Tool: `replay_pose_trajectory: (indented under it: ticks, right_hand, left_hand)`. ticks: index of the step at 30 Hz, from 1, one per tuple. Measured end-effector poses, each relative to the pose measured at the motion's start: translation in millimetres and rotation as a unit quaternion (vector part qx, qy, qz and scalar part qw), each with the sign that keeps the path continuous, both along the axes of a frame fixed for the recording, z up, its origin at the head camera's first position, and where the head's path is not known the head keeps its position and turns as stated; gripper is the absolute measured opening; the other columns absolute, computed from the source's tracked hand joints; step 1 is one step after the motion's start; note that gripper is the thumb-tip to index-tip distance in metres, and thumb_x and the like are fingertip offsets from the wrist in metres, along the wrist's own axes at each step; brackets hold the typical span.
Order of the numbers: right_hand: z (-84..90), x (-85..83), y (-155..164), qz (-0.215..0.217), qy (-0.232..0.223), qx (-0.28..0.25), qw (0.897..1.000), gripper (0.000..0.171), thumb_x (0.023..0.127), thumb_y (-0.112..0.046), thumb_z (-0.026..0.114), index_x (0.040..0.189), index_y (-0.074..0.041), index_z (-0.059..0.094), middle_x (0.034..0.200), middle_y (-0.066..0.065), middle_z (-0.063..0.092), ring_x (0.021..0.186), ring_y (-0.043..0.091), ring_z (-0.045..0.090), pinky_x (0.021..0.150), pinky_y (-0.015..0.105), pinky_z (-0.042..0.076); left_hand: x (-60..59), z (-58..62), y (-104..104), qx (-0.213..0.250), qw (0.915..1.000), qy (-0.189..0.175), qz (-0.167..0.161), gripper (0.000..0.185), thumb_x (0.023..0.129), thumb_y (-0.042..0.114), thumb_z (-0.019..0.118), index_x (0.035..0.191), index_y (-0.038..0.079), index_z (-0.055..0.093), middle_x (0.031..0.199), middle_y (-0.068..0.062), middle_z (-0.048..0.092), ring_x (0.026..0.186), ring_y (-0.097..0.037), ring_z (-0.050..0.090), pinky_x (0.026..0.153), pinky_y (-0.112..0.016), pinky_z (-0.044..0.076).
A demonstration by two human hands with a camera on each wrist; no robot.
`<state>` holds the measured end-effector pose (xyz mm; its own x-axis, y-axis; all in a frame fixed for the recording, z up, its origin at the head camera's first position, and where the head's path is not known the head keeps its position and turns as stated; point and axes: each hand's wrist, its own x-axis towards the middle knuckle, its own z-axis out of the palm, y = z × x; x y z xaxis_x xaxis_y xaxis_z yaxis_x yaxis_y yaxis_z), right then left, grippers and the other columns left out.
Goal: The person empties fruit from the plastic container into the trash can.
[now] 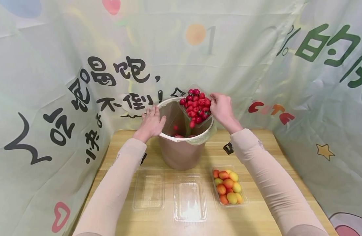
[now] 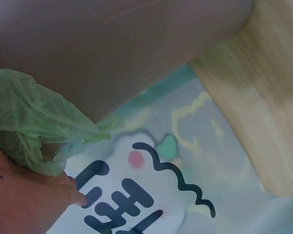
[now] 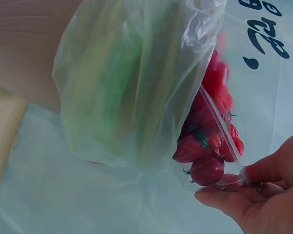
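Note:
A brown trash bin [image 1: 181,154] with a white rim and a thin green bag [image 2: 34,117] lining stands on the table. My left hand [image 1: 151,123] grips its left rim, thumb toward the inside. Over the right side of the rim, my right hand [image 1: 222,106] pinches the edge of a clear plastic box [image 3: 217,109], tilted toward the opening. Small red fruits [image 1: 195,105] fill the box; some look like cherry tomatoes [image 3: 207,170] with green stems. A few red pieces [image 1: 175,127] are inside the bin, one blurred. The bag hides part of the box in the right wrist view.
On the wooden table [image 1: 122,216], a clear box of orange and yellow fruits [image 1: 228,186] sits at the right. Two clear plastic containers [image 1: 190,198] lie in front of the bin. Printed cloth [image 1: 240,42] encloses the table at the back and sides.

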<state>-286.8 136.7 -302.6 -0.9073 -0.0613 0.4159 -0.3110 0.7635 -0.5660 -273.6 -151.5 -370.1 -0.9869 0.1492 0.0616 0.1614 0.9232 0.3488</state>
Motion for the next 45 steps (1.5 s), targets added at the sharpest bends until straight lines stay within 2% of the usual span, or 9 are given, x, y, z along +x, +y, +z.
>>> replay_pose_trajectory:
  ticks: [4,23,45]
  right_hand:
    - [0.6,0.2,-1.3,-0.003,-0.001,0.004,1.000,0.037,0.103,0.000,0.048,0.134,0.004,0.069,0.131,0.024,0.072,0.123,0.041,0.070,0.106,0.051,0.056]
    - [1.9,2.0,-7.4,0.018,0.018,0.011,1.000,0.036,0.105,0.000,0.051,0.138,0.004,0.065,0.136,0.024,0.069,0.125,0.041,0.069,0.106,0.050,0.057]
    - [-4.4,6.4,-8.8,0.057,0.061,0.030,0.996,0.030,0.108,-0.004,0.052,0.132,-0.001,0.070,0.124,0.024,0.075,0.108,0.043,0.075,0.096,0.054,0.061]
  left_hand:
    - [1.0,1.8,1.0,0.001,1.0000,-0.001,0.000,0.078,0.111,0.045,0.023,0.165,-0.008,0.006,0.176,-0.025,0.001,0.162,-0.052,0.002,0.131,-0.065,-0.003]
    - [1.1,1.4,0.6,-0.003,1.0000,-0.003,0.003,0.078,0.111,0.045,0.024,0.165,-0.008,0.007,0.176,-0.024,0.001,0.162,-0.052,0.002,0.129,-0.068,-0.004]
    - [1.2,1.0,0.9,0.000,1.0000,-0.002,0.006,0.079,0.110,0.047,0.023,0.165,-0.008,0.007,0.177,-0.024,0.002,0.162,-0.052,0.002,0.129,-0.069,-0.005]
